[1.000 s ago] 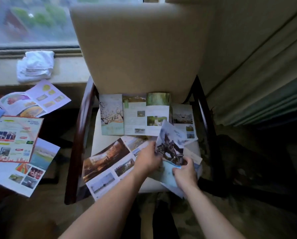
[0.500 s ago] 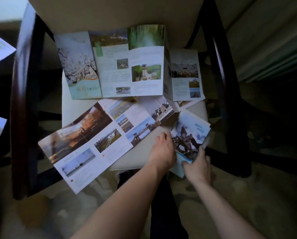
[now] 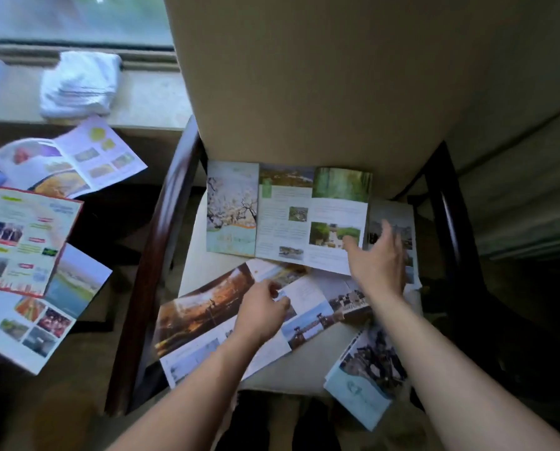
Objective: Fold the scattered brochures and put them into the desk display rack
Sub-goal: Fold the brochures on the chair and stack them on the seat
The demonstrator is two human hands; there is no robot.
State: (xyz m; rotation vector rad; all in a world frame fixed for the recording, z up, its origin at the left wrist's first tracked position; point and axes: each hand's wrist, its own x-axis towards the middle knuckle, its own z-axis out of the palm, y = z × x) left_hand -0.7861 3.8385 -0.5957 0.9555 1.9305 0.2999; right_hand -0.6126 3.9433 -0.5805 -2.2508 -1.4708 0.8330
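Note:
Several brochures lie on the cream seat of a chair (image 3: 203, 275). A wide unfolded brochure with a brown landscape photo (image 3: 203, 310) lies across the front of the seat. My left hand (image 3: 262, 309) rests on its middle, fingers curled and pinching a panel edge. An unfolded green-and-blossom brochure (image 3: 285, 213) lies against the chair back. My right hand (image 3: 379, 262) hovers with fingers spread over its right edge and over a smaller grey brochure (image 3: 399, 219) beside it. A folded brochure with a dark photo and pale blue cover (image 3: 366, 372) lies at the seat's front right corner, untouched. No display rack is in view.
Dark wooden chair arms (image 3: 161, 255) flank the seat, with the tall cream chair back (image 3: 304, 76) behind. More unfolded brochures (image 3: 28, 242) lie on a surface at the left. Folded white towels (image 3: 80, 84) sit on the window sill. A curtain (image 3: 516, 190) hangs at the right.
Both hands have let go of the folded dark-photo brochure, which now lies at the seat's front right. My left hand moved onto the wide brochure and my right hand reached toward the back brochures.

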